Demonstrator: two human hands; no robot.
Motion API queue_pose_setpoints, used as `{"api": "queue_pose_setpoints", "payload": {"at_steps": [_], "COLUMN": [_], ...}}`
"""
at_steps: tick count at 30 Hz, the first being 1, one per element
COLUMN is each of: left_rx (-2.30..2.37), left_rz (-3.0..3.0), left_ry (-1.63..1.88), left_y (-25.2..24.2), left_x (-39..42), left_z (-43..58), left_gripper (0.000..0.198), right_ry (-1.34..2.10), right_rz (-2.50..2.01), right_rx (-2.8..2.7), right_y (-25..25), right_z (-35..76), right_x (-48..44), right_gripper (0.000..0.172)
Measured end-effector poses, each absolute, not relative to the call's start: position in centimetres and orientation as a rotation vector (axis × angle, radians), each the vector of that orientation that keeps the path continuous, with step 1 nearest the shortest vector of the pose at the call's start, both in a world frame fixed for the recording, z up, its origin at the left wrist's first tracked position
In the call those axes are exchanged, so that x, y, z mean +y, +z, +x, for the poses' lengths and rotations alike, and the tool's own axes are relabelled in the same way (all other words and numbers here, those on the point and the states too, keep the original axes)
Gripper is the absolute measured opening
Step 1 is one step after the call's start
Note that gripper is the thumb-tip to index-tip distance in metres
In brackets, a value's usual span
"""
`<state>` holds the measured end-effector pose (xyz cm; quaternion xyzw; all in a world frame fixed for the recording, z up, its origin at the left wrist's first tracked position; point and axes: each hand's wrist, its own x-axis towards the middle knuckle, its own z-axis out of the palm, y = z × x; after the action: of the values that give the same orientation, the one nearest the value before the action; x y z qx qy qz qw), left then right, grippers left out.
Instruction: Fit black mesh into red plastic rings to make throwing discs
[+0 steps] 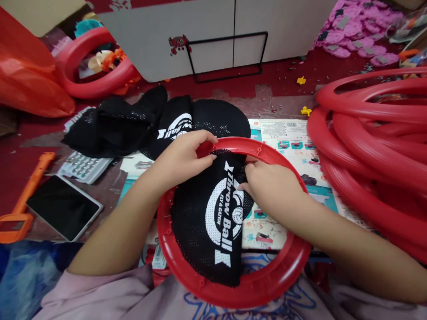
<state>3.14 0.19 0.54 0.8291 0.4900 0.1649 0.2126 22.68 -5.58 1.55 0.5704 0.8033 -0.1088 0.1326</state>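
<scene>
A red plastic ring (230, 295) with small pegs along its inner face rests against my lap and the table edge. Across its left part lies a folded black mesh net (191, 213) printed "Throw Ball" in white. At the ring's far rim, my left hand (187, 155) has its thumb on the net's top edge and its index finger on the rim. My right hand (271, 182) is closed, pinching the net near its folded right edge. The ring's right part is uncovered by net.
More black mesh nets (220, 115) lie behind the ring. Stacked red rings (373, 155) stand at right. On the left are a tablet-like device (65, 206), an orange plastic part (28, 195) and a red bag (28, 71). A white box (213, 35) with a black wire frame (228, 38) stands behind.
</scene>
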Motion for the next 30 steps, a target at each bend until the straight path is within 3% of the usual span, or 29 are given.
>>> {"api": "queue_pose_setpoints", "payload": {"at_steps": [8, 10, 14, 17, 22, 27, 30], "left_rx": [1.384, 1.352, 1.258, 1.171, 1.146, 1.18, 1.27], "left_rz": [2.408, 2.427, 2.492, 2.532, 2.412, 2.304, 2.228], "left_ry": [0.224, 0.151, 0.02, 0.06, 0.336, 0.397, 0.441], "left_y": [1.6, 1.9, 2.3, 2.3, 1.6, 0.9, 0.8], "left_x": [0.4, 0.4, 0.1, -0.1, -0.1, 0.1, 0.1], "left_z": [1.5, 1.1, 0.6, 0.9, 2.8, 4.3, 4.5], "left_gripper": [0.04, 0.044, 0.05, 0.049, 0.033, 0.024, 0.02], "right_ry": [-0.601, -0.951, -1.965, -2.329, -2.185, -1.253, -1.002], "right_rz": [1.751, 1.829, 1.792, 1.612, 1.678, 1.84, 1.779], "right_rx": [2.491, 2.571, 2.502, 2.344, 2.38, 2.967, 3.033], "right_y": [1.6, 1.6, 1.6, 1.6, 1.0, 0.1, 0.2], "right_z": [24.0, 24.6, 25.3, 25.2, 24.9, 25.0, 24.9], "right_x": [-4.1, -3.8, -3.4, -3.3, -3.2, -3.1, -3.1], "right_gripper": [0.006, 0.007, 0.013, 0.016, 0.017, 0.029, 0.037]}}
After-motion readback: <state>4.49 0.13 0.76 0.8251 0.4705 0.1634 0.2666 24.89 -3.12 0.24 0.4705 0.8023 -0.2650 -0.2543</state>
